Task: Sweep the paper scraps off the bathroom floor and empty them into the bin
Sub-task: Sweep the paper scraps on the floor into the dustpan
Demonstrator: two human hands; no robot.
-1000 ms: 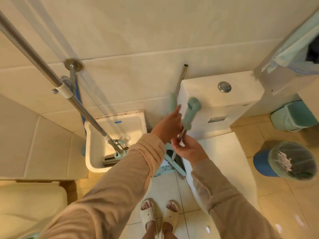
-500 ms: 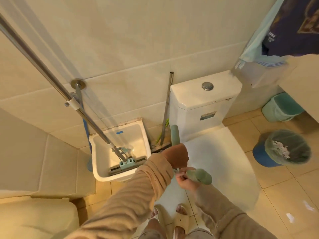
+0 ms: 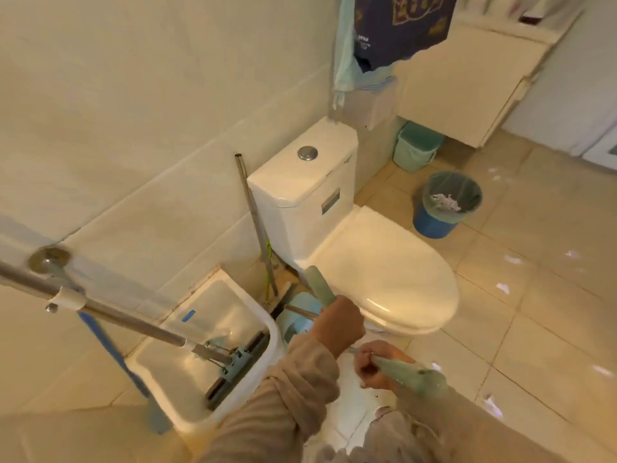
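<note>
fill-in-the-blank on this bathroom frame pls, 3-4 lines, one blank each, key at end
1. The blue bin with the green liner stands to the ____ of the toilet.
2. The toilet lid is ____.
3. Each hand grips a pale ____ handle: left hand, right hand.
4. The mop head rests inside the white ____.

Missing words: right; closed; green; basin

no legible text, print on dark hanging garment (image 3: 397, 25) blurred
</note>
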